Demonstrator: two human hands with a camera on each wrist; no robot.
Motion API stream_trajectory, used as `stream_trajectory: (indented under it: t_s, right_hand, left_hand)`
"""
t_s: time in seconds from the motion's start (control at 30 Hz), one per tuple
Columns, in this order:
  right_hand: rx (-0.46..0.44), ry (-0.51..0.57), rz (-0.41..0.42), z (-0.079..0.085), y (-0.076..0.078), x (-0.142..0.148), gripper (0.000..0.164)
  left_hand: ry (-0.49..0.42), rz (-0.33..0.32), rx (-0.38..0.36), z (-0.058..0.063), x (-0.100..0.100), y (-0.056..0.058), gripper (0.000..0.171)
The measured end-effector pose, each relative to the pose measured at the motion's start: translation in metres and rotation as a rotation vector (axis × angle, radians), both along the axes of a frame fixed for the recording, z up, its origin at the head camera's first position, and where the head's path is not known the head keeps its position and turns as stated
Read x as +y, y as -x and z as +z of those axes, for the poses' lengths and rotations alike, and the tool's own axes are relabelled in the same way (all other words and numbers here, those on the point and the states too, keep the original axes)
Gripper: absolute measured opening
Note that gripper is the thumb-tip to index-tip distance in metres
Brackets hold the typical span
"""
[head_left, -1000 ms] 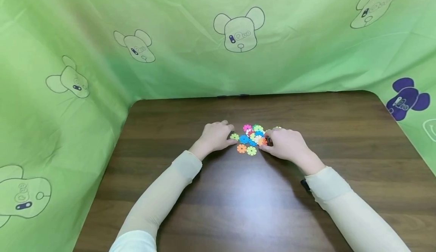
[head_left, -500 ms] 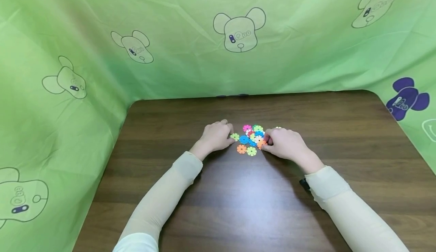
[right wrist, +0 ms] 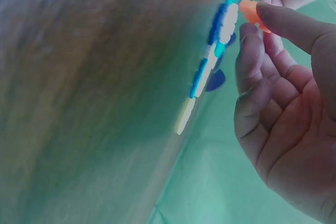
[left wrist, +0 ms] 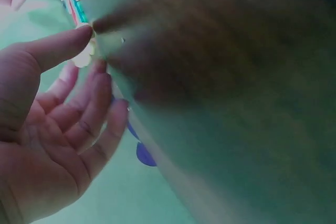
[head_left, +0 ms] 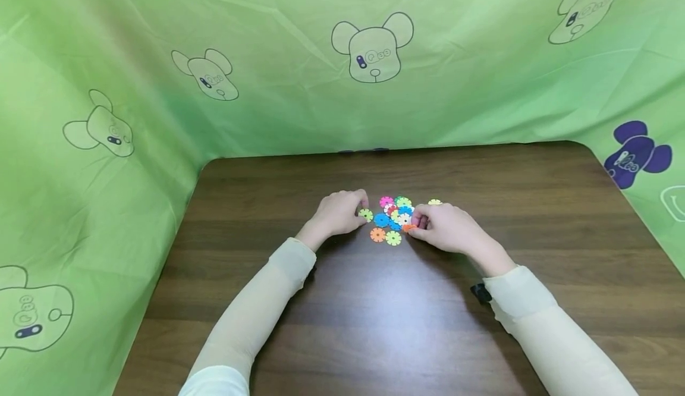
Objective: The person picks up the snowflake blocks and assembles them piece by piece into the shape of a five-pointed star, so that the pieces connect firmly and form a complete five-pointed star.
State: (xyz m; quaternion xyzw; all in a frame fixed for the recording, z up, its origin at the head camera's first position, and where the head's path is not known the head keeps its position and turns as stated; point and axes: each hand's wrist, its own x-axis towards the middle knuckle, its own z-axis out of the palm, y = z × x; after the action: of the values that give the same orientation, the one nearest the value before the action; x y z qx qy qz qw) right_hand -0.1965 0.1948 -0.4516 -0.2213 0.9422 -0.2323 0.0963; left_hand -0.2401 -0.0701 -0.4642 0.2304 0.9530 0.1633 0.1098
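In the head view my left hand (head_left: 338, 213) pinches a yellow-green notched snowflake disc (head_left: 366, 214) between thumb and fingers, at the left of a small pile. The left wrist view shows this yellow-green disc (left wrist: 83, 59) partly behind the thumb. Across the pile, my right hand (head_left: 448, 227) holds an orange snowflake disc (head_left: 409, 228) by its edge, tilted. That orange disc (right wrist: 253, 14) stands off the tabletop in the right wrist view, between thumb and index finger. Between the hands lies the pile of overlapping discs, including a blue disc (head_left: 382, 220) and a pink disc (head_left: 386, 201).
A second orange disc (head_left: 377, 235) and another yellow-green disc (head_left: 393, 238) lie at the pile's near side. One pale yellow disc (head_left: 434, 202) sits beyond the right hand. The brown wooden table (head_left: 332, 324) is backed by a green printed cloth (head_left: 278, 99).
The right hand has taken hold of the orange disc at the pile's right side and tipped it up nearly edge-on. The left hand stays almost in place, with its disc showing more between the fingers.
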Motion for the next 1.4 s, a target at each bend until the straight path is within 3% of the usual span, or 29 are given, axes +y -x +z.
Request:
stream_trajectory:
  t_s: [0.2,0.33,0.43,0.6,0.73,0.9,1.03,1.2,1.4]
  right_hand:
    - [0.024,0.132,-0.034,0.015,-0.008,0.004,0.014]
    - [0.105,0.232,-0.032,0.027,-0.017,0.003,0.007]
    - [0.206,0.297,0.0,0.033,-0.024,-0.001,0.007]
    - [0.333,0.341,0.054,0.038,-0.032,-0.011,0.013]
    - [0.404,0.356,0.083,0.038,-0.035,-0.016,0.016]
    - [0.457,0.363,0.123,0.035,-0.033,-0.019,0.019]
    - [0.508,0.379,0.161,0.032,-0.033,-0.02,0.008]
    - [0.618,0.382,0.195,0.028,-0.033,-0.024,0.048]
    - [0.743,0.382,0.235,0.023,-0.033,-0.03,0.045]
  left_hand:
    - [-0.293,0.058,-0.077,0.014,-0.014,-0.007,0.015]
    - [-0.482,0.042,-0.118,0.029,-0.018,-0.023,0.012]
    - [-0.572,0.004,-0.127,0.039,-0.017,-0.035,0.013]
    - [-0.648,-0.039,-0.208,0.048,-0.015,-0.049,0.019]
    - [-0.695,-0.056,-0.284,0.053,-0.011,-0.053,0.023]
    - [-0.708,-0.011,-0.308,0.053,-0.009,-0.052,0.024]
    - [-0.734,0.022,-0.326,0.05,-0.007,-0.052,0.022]
    - [-0.803,0.058,-0.377,0.046,-0.004,-0.053,0.018]
    - [-0.882,0.12,-0.425,0.045,0.0,-0.055,0.018]
